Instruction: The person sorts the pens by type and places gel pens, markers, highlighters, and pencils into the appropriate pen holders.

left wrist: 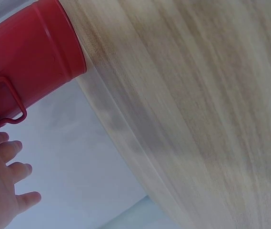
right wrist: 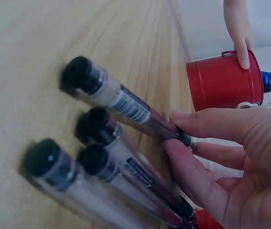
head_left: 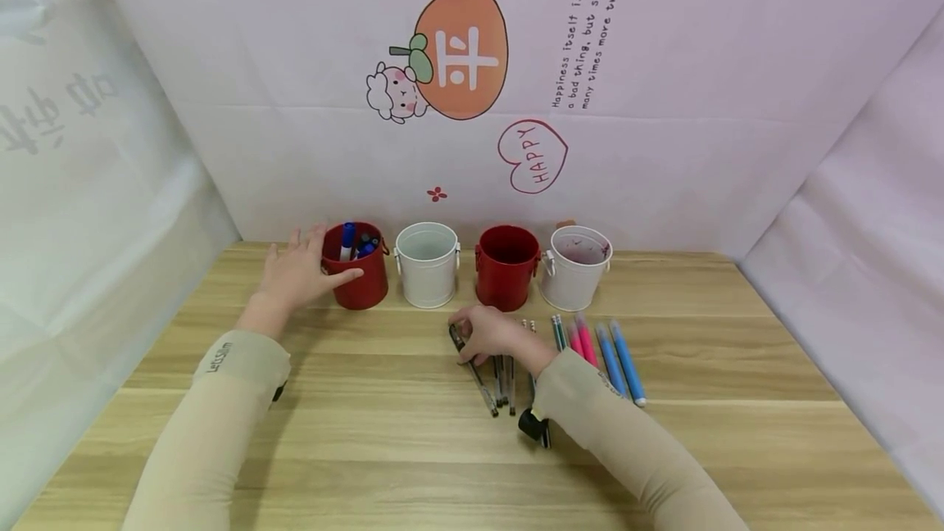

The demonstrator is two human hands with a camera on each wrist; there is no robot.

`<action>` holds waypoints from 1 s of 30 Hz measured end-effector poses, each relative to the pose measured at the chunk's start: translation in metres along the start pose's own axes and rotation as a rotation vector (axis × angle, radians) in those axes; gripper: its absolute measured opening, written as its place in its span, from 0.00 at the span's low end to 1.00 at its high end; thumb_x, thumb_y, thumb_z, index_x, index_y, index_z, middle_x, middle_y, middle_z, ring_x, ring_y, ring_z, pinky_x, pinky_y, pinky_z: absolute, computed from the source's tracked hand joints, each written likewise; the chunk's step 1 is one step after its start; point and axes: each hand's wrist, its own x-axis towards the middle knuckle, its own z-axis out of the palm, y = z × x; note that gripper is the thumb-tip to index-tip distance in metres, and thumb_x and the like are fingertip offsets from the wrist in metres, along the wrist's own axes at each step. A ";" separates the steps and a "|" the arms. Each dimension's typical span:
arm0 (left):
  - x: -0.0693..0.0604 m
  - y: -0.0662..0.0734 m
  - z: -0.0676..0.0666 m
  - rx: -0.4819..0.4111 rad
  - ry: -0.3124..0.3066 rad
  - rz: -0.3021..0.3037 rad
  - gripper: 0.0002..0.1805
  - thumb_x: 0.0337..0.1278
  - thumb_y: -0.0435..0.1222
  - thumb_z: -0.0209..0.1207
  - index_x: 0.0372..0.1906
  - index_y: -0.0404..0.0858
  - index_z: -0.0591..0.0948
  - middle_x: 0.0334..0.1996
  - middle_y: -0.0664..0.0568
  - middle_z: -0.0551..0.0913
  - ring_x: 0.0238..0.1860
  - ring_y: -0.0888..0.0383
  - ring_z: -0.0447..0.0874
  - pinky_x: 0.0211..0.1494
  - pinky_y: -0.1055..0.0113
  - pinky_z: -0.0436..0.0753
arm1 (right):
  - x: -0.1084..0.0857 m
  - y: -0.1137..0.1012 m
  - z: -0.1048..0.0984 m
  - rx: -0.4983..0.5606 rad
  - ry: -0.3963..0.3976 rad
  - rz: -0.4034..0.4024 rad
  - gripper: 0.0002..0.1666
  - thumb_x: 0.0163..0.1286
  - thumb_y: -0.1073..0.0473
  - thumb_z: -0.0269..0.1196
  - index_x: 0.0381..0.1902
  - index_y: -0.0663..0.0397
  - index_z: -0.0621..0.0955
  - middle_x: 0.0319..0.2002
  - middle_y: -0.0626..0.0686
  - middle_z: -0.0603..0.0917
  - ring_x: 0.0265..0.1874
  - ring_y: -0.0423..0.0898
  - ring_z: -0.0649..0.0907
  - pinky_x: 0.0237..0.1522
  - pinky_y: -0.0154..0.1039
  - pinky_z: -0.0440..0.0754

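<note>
My left hand (head_left: 295, 273) rests on the leftmost red bucket (head_left: 361, 289), its thumb across the front near the rim and its other fingers spread at the left side. Blue-capped markers (head_left: 347, 240) stand inside that bucket. With thumb and fingertips, my right hand (head_left: 487, 333) pinches a clear gel pen (right wrist: 130, 106) with black ends and a barcode label, near its far end. The pen slants low over the wooden table; whether it touches the wood I cannot tell. Several similar gel pens (right wrist: 137, 174) lie just beside it, partly under the right hand and wrist.
To the right stand a white bucket (head_left: 428, 281), a second red bucket (head_left: 505, 281) and another white bucket (head_left: 571, 285). Green pencils (head_left: 558, 333), pink markers (head_left: 586, 341) and blue markers (head_left: 625, 359) lie on the table (head_left: 354, 433). A printed cloth (head_left: 310, 146) hangs behind.
</note>
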 end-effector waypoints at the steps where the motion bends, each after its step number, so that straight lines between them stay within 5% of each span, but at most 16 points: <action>1: 0.000 0.000 0.000 0.003 0.001 0.000 0.66 0.55 0.77 0.51 0.81 0.31 0.48 0.78 0.28 0.52 0.78 0.27 0.41 0.73 0.26 0.43 | 0.001 0.001 -0.001 0.018 0.002 -0.003 0.39 0.56 0.74 0.75 0.67 0.60 0.77 0.45 0.56 0.79 0.30 0.46 0.87 0.31 0.37 0.88; 16: 0.000 0.001 -0.001 0.000 0.005 -0.001 0.65 0.56 0.75 0.52 0.81 0.31 0.49 0.78 0.28 0.52 0.78 0.27 0.42 0.73 0.26 0.44 | -0.003 0.007 -0.021 0.290 0.021 -0.050 0.40 0.61 0.77 0.68 0.72 0.61 0.72 0.46 0.61 0.80 0.33 0.51 0.85 0.36 0.47 0.90; 30: -0.001 0.002 -0.003 0.006 0.001 0.002 0.66 0.56 0.76 0.52 0.81 0.30 0.49 0.78 0.28 0.52 0.78 0.27 0.42 0.74 0.26 0.44 | -0.015 -0.015 -0.048 0.370 0.091 -0.225 0.41 0.63 0.77 0.66 0.73 0.59 0.70 0.47 0.63 0.79 0.35 0.49 0.83 0.41 0.50 0.90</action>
